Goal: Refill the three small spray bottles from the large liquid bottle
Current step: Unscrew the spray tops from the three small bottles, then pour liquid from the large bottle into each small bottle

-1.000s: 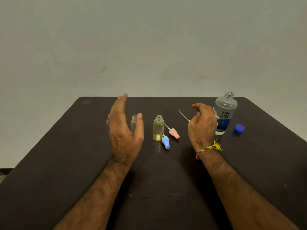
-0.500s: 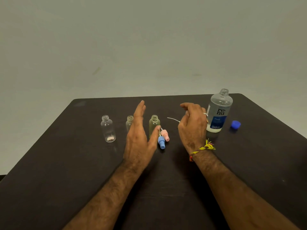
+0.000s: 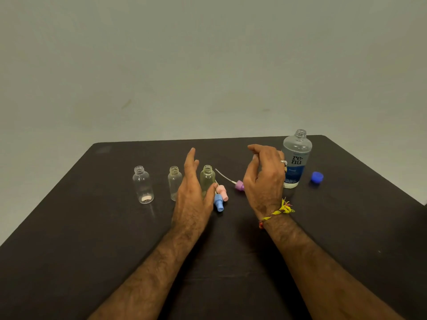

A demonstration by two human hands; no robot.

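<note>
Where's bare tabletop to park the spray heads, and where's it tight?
Free: the table left of the leftmost small bottle, the near strip either side of the forearms, and right of the blue cap. Crowded: between the yellowish bottle and the large bottle, where the pink, blue and purple spray heads and both hands sit.

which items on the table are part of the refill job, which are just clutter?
Job:
- large liquid bottle, uncapped, upright
- three small spray bottles, open, upright
- pink spray head, blue spray head, purple spray head, lying loose
- blue cap, beside the large bottle

Not part of it:
- nothing else on the dark table; both hands hold nothing
</note>
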